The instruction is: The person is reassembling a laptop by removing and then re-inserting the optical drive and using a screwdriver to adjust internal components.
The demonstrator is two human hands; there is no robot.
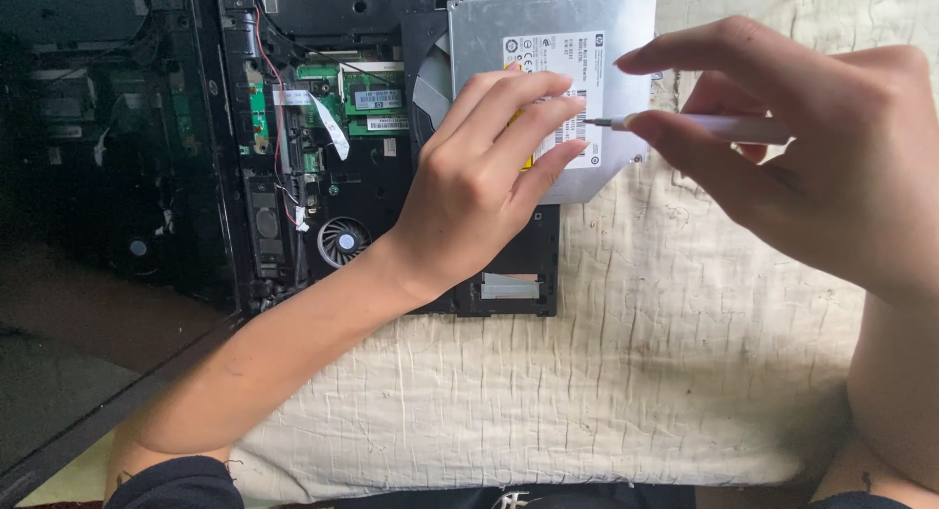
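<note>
A silver optical drive (489,35) with a white label sticks out of the right side of an opened black laptop (323,128). My left hand (484,181) lies flat on the drive, fingers pressing on its label. My right hand (831,147) pinches a thin white screwdriver (724,128), whose metal tip touches the drive near the label's right edge, just beyond my left fingertips.
The laptop's inside shows a green circuit board (372,100), a white ribbon cable (328,123), a small round fan (342,241) and red wires. A cream quilted cloth (636,353) lies under the work. Dark electronic parts (88,128) lie at the left.
</note>
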